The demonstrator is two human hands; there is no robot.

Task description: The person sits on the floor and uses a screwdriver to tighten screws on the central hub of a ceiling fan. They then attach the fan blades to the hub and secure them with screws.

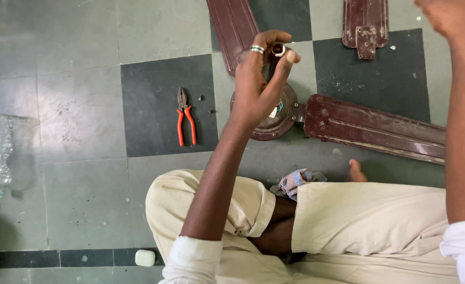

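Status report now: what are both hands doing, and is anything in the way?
Left hand pinching the fan's down-rod top. Right hand raised, apparently empty, partly out of frame. Pliers on floor, clear of fan motor.

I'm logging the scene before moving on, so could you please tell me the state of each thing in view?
Left hand: raised, fingers pinching the top of the rod.
Rod: upright on the fan motor.
Right hand: raised at the frame edge, mostly cut off; holding nothing visible.
Fan motor: on the floor, wires exposed.
Fan blades: flat on the floor around the motor.
Pliers: on the floor, untouched, handles slightly apart.
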